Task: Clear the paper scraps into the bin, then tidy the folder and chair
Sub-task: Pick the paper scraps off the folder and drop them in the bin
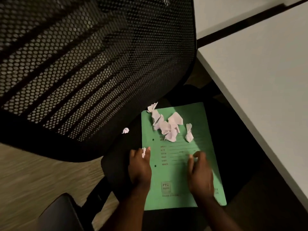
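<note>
A green folder [196, 177] lies flat on the black seat of an office chair [115, 172]. Several crumpled white paper scraps [166, 126] are heaped on the folder's far end, and one small scrap [125, 130] sits on the seat to the left. My left hand [139, 167] rests at the folder's left edge, its fingers pinched on a small paper scrap [143, 152]. My right hand [200, 172] hovers over the folder's middle, blurred, fingers curled; whether it holds anything is unclear.
The chair's black mesh backrest [83, 64] fills the upper left. A white desk [266, 80] runs along the right, close to the seat. A black armrest [60, 212] shows at the bottom left over wood-look flooring [33, 172]. No bin is in view.
</note>
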The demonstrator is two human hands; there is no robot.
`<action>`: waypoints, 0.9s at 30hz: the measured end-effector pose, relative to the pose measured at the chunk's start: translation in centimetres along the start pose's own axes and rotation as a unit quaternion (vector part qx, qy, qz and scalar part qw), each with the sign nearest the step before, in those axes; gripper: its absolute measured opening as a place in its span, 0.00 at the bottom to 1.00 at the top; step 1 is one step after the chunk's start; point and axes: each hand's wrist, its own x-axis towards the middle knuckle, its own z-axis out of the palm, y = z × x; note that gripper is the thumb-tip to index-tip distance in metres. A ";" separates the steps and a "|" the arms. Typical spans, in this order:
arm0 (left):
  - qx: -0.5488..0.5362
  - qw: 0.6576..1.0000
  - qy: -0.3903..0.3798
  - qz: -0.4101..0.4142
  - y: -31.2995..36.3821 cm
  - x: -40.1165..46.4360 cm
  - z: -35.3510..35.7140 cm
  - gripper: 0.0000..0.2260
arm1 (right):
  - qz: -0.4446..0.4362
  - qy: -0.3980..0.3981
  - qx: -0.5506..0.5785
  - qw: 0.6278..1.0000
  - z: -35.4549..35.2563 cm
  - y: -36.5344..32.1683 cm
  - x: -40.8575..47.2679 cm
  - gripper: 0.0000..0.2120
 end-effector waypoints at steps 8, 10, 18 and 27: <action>-0.079 0.996 0.018 0.034 3.1 0.0 -1.9 0.13 | -0.056 -0.014 -0.131 0.990 0.3 -5.7 8.2 0.40; -0.090 0.995 -0.003 0.032 3.1 0.3 -1.9 0.12 | -0.084 -0.031 -0.129 0.988 1.1 -6.3 9.7 0.39; -0.099 0.995 -0.004 0.023 1.5 1.4 -2.6 0.14 | -0.129 -0.038 -0.326 0.936 4.0 -5.4 10.1 0.55; -0.117 0.992 0.003 0.035 0.9 1.7 -2.0 0.12 | -0.256 -0.053 -0.323 0.910 5.9 -5.1 11.3 0.28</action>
